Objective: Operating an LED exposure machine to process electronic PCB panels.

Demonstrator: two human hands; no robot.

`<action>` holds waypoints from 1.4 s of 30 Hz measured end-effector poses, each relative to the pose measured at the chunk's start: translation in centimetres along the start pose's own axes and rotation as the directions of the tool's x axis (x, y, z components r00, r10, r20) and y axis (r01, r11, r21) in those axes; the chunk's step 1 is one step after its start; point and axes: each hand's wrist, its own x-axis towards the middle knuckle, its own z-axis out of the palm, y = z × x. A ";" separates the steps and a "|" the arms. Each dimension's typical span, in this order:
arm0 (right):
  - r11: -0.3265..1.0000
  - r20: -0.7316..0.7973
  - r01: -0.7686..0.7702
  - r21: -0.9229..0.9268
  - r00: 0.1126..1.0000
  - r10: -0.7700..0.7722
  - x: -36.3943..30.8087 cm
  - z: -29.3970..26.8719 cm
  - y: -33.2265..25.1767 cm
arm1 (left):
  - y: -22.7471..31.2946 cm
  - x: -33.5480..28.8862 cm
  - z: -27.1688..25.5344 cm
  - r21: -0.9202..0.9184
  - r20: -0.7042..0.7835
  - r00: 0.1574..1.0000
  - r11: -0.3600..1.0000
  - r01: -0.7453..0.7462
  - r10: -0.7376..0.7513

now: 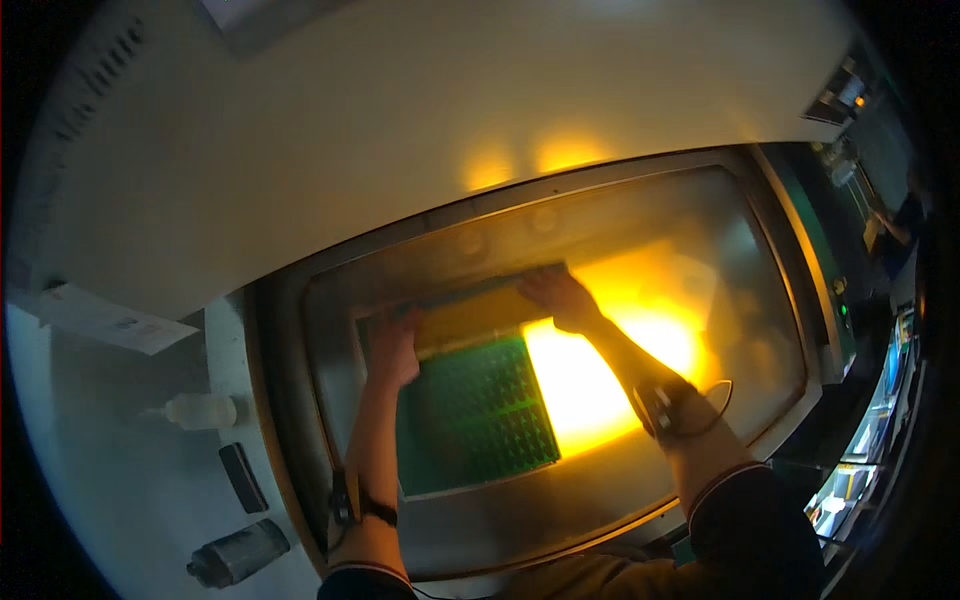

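Both my hands reach over a framed, glass-like bed point(690, 215) with a bright yellow light glowing at its right. My left hand point(395, 345) is closed at the left end of a thin yellow-brown sheet point(470, 318). At the sheet's far right corner my right hand point(560, 298) pinches the edge, its fingers partly blurred. Directly below the sheet, on my side, lies a green patterned panel point(475, 415), resembling a circuit board. Whether sheet and panel are joined I cannot tell. Dark bands with small devices are strapped to both my forearms.
A large pale machine cover point(400, 120) rises behind the bed. On the left ledge are a white squeeze bottle point(200, 411), a dark phone-like slab point(242, 478) and a grey bottle point(238, 553). A paper sheet point(118, 318) hangs at left. Another person point(905, 225) stands far right.
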 end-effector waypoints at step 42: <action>0.310 -0.312 -0.948 0.068 0.275 0.910 -73.9 -7.3 37.2 | 36.1 -36.1 11.6 -0.317 0.350 0.928 0.915 0.249 -0.131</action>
